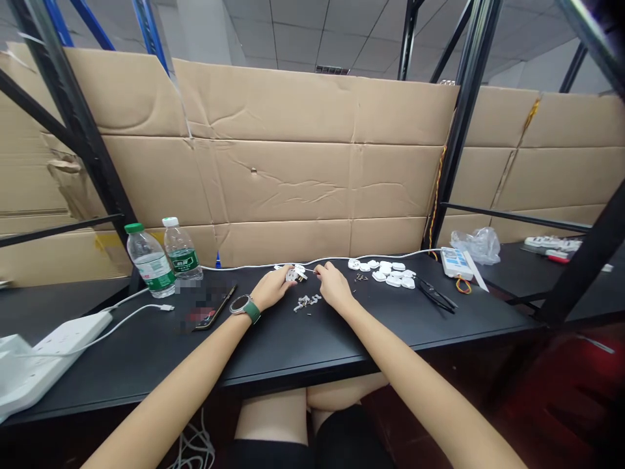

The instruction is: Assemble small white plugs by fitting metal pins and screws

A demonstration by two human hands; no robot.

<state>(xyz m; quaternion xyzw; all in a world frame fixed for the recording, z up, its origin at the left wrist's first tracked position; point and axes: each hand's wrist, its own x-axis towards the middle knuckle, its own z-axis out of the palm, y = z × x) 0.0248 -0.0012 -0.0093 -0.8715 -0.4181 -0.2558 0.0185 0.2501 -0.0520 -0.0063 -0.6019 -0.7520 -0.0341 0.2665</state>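
Note:
My left hand (271, 288), with a green-strapped watch on its wrist, has its fingers closed on a small white plug part (295, 273) with metal pieces showing. Opposite it, my right hand (333, 284) is closed around a tool with a thin metal shaft (309, 270), apparently a screwdriver; its handle is hidden by the fingers. The shaft points left towards the plug part, but I cannot tell if its tip touches. Between the hands and closer to me lies a loose pile of small white and metal pieces (306, 301). Small brass-coloured pieces (361, 277) lie right of my right hand.
Several white plug covers (393, 281) lie to the right, beside black-handled pliers (436, 296) and a white box (456, 264). At left are two bottles (151, 262), a phone (216, 309) and a white power strip (53, 358). Cardboard (312, 182) walls the back.

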